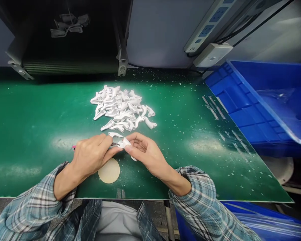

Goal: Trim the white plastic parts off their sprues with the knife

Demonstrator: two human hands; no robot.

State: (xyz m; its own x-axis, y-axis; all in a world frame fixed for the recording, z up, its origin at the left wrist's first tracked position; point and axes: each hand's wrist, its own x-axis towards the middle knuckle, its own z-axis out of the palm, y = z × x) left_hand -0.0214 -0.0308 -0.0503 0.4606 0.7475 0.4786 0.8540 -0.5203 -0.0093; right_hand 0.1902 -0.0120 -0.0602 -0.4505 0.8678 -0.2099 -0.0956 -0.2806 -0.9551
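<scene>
My R hand pinches a white pc btwn thumb & fingers, just below ctr of frame. My L hand, fingers curled shut round a pink-ended tool, is right beside it. White pile sits above, nr ctr, on green table; cream disc lies lower ctr.

White part: curved, smooth; we hold it tilted in our right hand, which hides its middle, one end showing below.
Pink-ended tool: mostly hidden in our left hand; we see some grey near the white part.
</scene>
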